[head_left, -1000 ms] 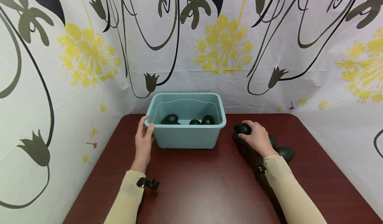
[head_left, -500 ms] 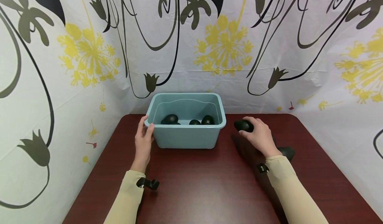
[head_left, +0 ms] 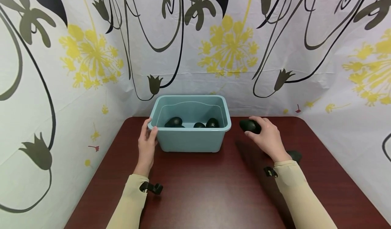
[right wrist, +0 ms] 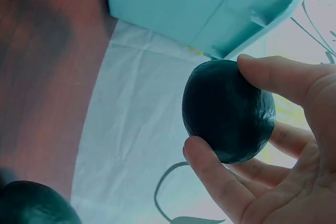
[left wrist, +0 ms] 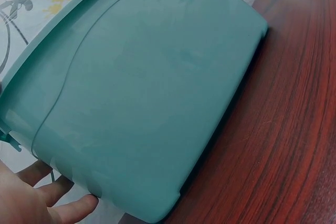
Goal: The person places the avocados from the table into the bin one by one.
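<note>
My right hand holds a dark green avocado between thumb and fingers, above the table to the right of a light blue plastic bin. The right wrist view shows the held avocado pinched by the fingertips, with the bin beyond. At the bin's front left corner my left hand grips, thumb at the front and fingers along the side. In the left wrist view its fingers touch the wall. Several avocados lie inside, partly hidden by the front wall.
Another avocado lies on the dark red table, partly behind my right wrist. One avocado also shows at the bottom left of the right wrist view. A patterned cloth hangs behind the table.
My right hand has lifted the avocado off the table, drawing slightly right and tilting it. The left hand and the bin have stayed in place.
</note>
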`<state>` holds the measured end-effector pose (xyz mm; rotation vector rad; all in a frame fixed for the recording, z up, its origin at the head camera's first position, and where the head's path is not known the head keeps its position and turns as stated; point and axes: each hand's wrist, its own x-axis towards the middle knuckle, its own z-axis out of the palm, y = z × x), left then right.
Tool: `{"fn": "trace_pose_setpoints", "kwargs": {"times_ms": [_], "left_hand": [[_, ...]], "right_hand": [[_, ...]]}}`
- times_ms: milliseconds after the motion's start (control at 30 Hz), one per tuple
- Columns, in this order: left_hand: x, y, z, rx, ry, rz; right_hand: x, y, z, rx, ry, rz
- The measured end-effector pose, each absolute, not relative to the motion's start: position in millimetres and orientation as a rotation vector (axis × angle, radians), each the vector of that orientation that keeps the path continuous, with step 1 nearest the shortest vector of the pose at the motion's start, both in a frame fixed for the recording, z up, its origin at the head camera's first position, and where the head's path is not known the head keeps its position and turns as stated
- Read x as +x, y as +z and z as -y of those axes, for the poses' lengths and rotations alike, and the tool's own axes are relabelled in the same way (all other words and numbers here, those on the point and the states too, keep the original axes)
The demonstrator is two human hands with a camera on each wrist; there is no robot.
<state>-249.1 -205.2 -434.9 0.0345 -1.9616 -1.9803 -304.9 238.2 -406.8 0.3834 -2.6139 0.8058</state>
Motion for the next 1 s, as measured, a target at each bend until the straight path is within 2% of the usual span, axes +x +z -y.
{"fn": "trace_pose_setpoints", "kwargs": {"times_ms": [433,1000], "left_hand": [[-268,-462,213,0.052,-1.959,1.943],[-269,-465,212,0.031,-1.942,1.924]], "right_hand": [[-292,-389,-233,0.406,0.807,2.545],[-275,-371,-231,0.433,0.815,2.428]]}}
